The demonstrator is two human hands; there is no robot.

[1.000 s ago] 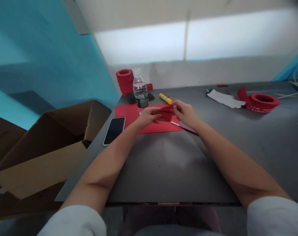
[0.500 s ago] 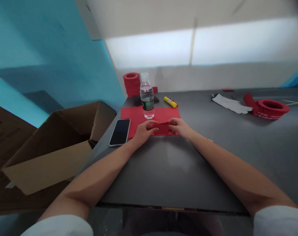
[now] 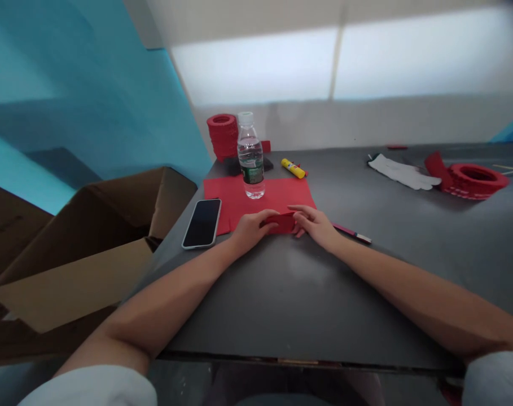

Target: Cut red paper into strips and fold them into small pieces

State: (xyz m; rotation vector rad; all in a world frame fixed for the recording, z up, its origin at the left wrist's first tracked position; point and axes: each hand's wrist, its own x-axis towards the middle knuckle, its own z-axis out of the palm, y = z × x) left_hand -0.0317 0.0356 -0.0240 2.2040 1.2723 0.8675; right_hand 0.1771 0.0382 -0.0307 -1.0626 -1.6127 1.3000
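Observation:
A small folded piece of red paper (image 3: 283, 222) is held upright on its edge between my two hands, near the front of a larger red sheet (image 3: 277, 192). My left hand (image 3: 251, 230) pinches its left end between thumb and fingers. At the right end my right hand (image 3: 318, 225) grips it, the index finger lying along the top edge. Just behind the hands a clear water bottle (image 3: 251, 160) with a green label stands on the red sheet. Left of my left hand lies a phone (image 3: 202, 223), dark screen up. A slim pen-like tool (image 3: 353, 233) lies partly behind my right wrist.
A yellow glue stick (image 3: 293, 168) lies behind the sheet. At the back left rises a stack of red paper rings (image 3: 222, 137). A white glove (image 3: 404, 172) and more red rings (image 3: 476, 179) lie at the right. An open cardboard box (image 3: 91, 248) stands left of the grey table (image 3: 290, 304).
My right hand has shifted slightly along the folded paper, its index finger now stretched over the top edge. More of the pen-like tool shows beside my wrist. The view has tilted a little.

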